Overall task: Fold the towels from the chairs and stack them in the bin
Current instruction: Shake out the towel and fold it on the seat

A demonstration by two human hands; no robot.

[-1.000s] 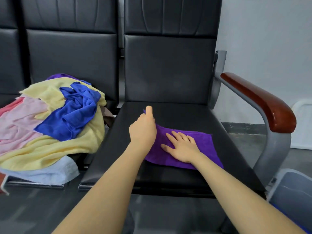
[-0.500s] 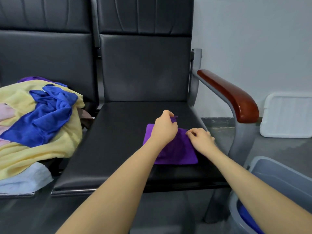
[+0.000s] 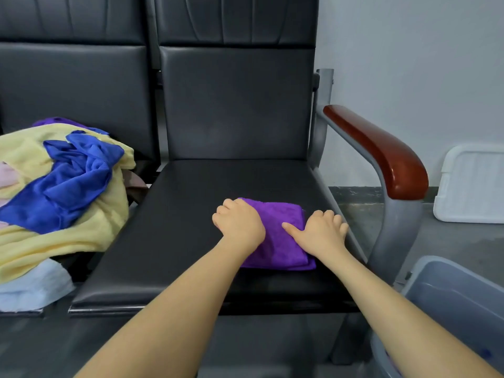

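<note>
Your left hand (image 3: pixel 237 224) and right hand (image 3: pixel 323 232) curl onto opposite side edges of the folded purple towel (image 3: pixel 278 236) near the chair seat's (image 3: pixel 191 214) front right corner, with the bin (image 3: pixel 447 290) nearer your right hand.

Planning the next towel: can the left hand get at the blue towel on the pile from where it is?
Probably yes: the blue towel lies on top of the pile, uncovered, with bare seat between it and the left hand, which now grips the purple towel.
</note>
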